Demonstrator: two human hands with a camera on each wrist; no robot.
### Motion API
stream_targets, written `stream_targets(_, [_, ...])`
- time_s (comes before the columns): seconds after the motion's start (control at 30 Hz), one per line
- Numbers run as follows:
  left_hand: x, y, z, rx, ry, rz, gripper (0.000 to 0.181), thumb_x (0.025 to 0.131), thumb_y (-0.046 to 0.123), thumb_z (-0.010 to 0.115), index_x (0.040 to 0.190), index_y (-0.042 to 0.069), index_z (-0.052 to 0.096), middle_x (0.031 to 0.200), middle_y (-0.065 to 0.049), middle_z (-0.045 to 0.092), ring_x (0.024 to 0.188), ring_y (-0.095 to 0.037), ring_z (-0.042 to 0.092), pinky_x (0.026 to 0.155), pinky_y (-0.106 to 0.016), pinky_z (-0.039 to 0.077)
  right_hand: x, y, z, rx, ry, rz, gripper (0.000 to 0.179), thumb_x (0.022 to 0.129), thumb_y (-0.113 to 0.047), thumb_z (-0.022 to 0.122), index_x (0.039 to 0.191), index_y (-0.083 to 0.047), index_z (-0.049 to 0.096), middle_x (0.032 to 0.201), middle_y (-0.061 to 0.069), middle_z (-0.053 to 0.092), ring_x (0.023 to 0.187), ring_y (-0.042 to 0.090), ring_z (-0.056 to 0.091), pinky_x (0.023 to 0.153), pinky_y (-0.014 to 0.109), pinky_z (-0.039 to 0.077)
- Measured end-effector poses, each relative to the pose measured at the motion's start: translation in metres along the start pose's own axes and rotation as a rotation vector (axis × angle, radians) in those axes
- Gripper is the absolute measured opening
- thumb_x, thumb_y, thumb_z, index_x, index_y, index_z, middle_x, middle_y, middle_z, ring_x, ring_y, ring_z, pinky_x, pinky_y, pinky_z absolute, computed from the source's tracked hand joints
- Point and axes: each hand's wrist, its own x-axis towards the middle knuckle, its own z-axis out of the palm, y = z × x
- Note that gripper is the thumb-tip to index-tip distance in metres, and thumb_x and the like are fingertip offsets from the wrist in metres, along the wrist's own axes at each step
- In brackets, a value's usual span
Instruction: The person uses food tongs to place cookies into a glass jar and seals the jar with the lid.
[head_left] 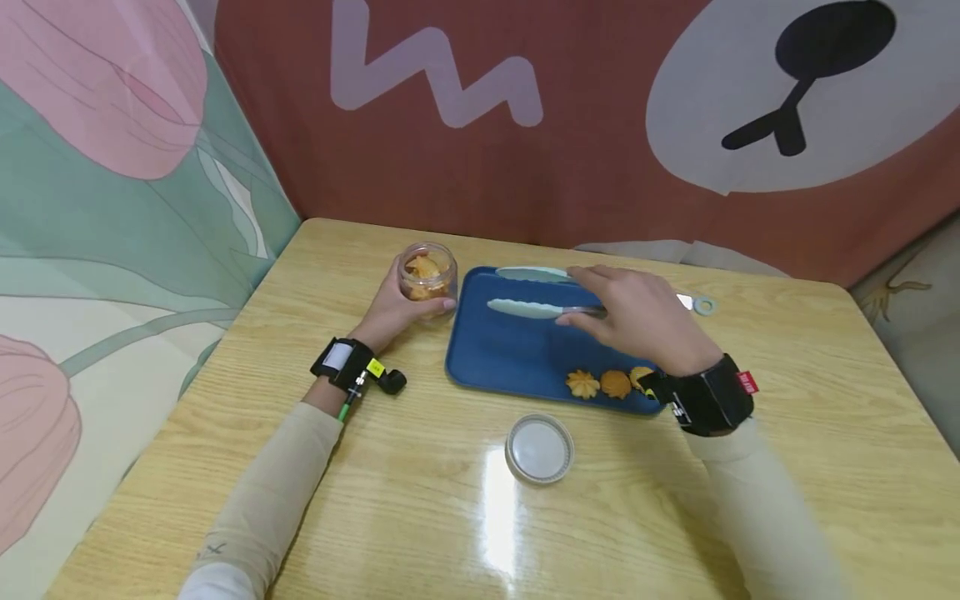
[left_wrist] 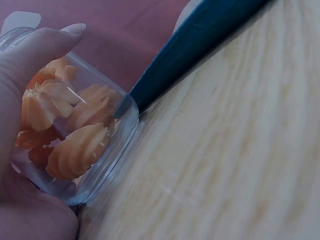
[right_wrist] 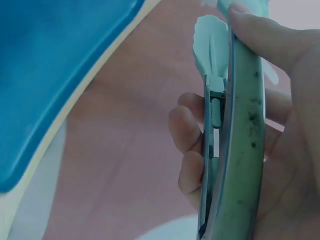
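Observation:
My left hand (head_left: 397, 310) grips a clear jar (head_left: 429, 282) of piped cookies (left_wrist: 77, 150) at the left end of the blue tray (head_left: 510, 358). In the left wrist view the jar's base is down at the wooden tabletop, and the thumb lies across its upper side. Over the tray, my right hand (head_left: 647, 315) holds tongs (right_wrist: 240, 130) with pale mint tips, thumb on one arm and fingers curled round the other. The tips are spread apart with nothing between them and point left toward the jar. Several cookies (head_left: 615, 384) line the tray's near right edge.
A round lid (head_left: 539, 449) lies on the wooden table (head_left: 420, 500) in front of the tray. The tongs' ring end (head_left: 705, 306) sticks out past the right hand. A printed cloth wall (head_left: 465, 175) rises along the table's back edge.

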Motion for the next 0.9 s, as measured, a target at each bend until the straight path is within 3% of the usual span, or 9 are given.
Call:
stream_targets(0.1, [-0.005,0.009,-0.002,0.001,0.002,-0.015,0.089,0.071,0.017,0.084,0.141,0.028,0.029,0.136,-0.008,0.041,0.122,-0.016,0.040,0.103,-0.044,0.032,-0.018,0.008,-0.001,-0.019,-0.014,0.016,0.071,0.083,-0.059,0.060,0.132,-0.008,0.053,0.116,0.016,0.064,0.077,0.023,0.063,0.065,0.043,0.054])
stream_targets(0.3, [-0.007,0.009,-0.005,0.004,0.012,-0.017,0.090,0.072,0.015,0.083,0.141,0.027,0.028,0.137,-0.009,0.040,0.122,-0.016,0.040,0.103,-0.044,0.032,-0.056,0.023,-0.009,-0.082,-0.033,0.056,0.068,0.081,-0.054,0.065,0.127,-0.005,0.056,0.111,0.021,0.065,0.071,0.026,0.063,0.055,0.045,0.054])
stream_targets(0.5, [0.001,-0.004,-0.004,-0.022,-0.001,-0.004,0.090,0.068,0.021,0.086,0.138,0.033,0.032,0.136,-0.006,0.042,0.122,-0.016,0.041,0.103,-0.046,0.032,-0.101,0.038,-0.015,-0.094,-0.080,0.117,0.066,0.078,-0.047,0.072,0.127,-0.005,0.056,0.107,0.019,0.066,0.059,0.016,0.062,0.046,0.039,0.050])
stream_targets(0.63, [0.008,-0.015,-0.004,-0.015,0.006,0.011,0.090,0.066,0.024,0.087,0.137,0.037,0.033,0.135,-0.003,0.042,0.121,-0.015,0.041,0.102,-0.045,0.033,-0.127,0.043,-0.016,-0.081,-0.135,0.179,0.068,0.078,-0.046,0.073,0.127,-0.004,0.056,0.095,0.014,0.067,0.058,0.013,0.060,0.041,0.034,0.045])
stream_targets(0.73, [0.011,-0.020,-0.003,-0.024,0.006,0.031,0.090,0.066,0.024,0.087,0.137,0.037,0.033,0.135,-0.003,0.043,0.120,-0.015,0.042,0.101,-0.046,0.034,-0.141,0.045,-0.014,-0.075,-0.153,0.216,0.069,0.076,-0.049,0.073,0.126,-0.003,0.056,0.084,0.009,0.065,0.055,0.011,0.055,0.040,0.032,0.041])
stream_targets(0.9, [0.012,-0.023,-0.003,-0.046,-0.002,0.031,0.090,0.066,0.022,0.087,0.136,0.037,0.034,0.134,-0.004,0.043,0.120,-0.015,0.043,0.101,-0.045,0.035,-0.157,0.047,-0.012,-0.066,-0.150,0.255,0.070,0.076,-0.051,0.072,0.125,-0.004,0.057,0.086,0.009,0.065,0.056,0.011,0.053,0.040,0.032,0.039])
